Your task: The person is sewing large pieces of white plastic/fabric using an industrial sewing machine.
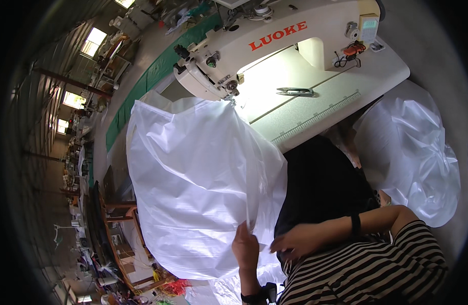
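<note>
A large white plastic-like sheet (193, 173) hangs in folds over my lap and left side. Its upper corner lies at the needle area of a sewing machine (274, 35). My left hand (245, 246) is closed on the sheet's near edge, where a folded strip runs up toward the needle. To its right, my right hand (301, 241) is slightly blurred, fingers loosely bent and apart, close to the sheet's edge and over my dark-clothed lap. Nothing shows in it. Thread snips (296, 92) rest on the lit machine bed, well away from both hands.
The machine bed (315, 112) has a printed ruler along its near edge. A red clip-like item with a black cord (353, 50) sits by the machine's right end. More white sheeting (412, 152) bulges at the right. A wooden frame (123, 239) stands at the left.
</note>
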`<state>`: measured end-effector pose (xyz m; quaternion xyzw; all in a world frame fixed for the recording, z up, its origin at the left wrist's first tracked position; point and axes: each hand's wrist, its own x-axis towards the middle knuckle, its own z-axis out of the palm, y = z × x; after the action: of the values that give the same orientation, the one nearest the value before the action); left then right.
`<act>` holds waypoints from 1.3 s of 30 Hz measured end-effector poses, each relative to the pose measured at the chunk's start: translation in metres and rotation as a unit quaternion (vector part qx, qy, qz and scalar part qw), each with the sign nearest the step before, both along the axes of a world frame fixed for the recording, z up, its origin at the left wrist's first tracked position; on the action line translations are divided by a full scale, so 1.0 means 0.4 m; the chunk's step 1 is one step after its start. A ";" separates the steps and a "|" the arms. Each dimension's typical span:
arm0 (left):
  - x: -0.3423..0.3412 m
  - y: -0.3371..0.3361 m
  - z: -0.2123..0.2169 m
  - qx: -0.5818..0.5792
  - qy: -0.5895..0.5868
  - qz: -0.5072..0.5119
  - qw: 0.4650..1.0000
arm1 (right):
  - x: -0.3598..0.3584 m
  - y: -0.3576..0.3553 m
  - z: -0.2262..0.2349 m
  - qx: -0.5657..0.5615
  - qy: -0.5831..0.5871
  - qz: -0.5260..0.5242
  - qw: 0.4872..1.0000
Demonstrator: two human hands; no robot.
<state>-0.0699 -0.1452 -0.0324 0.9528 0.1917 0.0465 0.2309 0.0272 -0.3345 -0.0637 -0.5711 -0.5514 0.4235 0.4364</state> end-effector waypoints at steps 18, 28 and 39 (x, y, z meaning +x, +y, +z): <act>-0.167 -0.075 0.180 -0.239 0.132 0.008 0.962 | -0.030 -0.053 0.122 0.124 -0.104 0.000 0.987; -0.169 -0.140 0.168 -0.241 0.024 0.085 0.967 | -0.120 -0.004 0.170 0.184 -0.109 0.151 0.965; -0.194 -0.099 0.140 -0.057 -0.180 0.084 0.978 | 0.171 0.042 -0.171 -0.132 -0.227 -0.346 0.901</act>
<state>-0.1476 -0.1850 0.0236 0.8945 0.2282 0.2255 0.3113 0.0954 -0.3176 -0.1319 -0.8590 -0.3421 0.1732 0.3394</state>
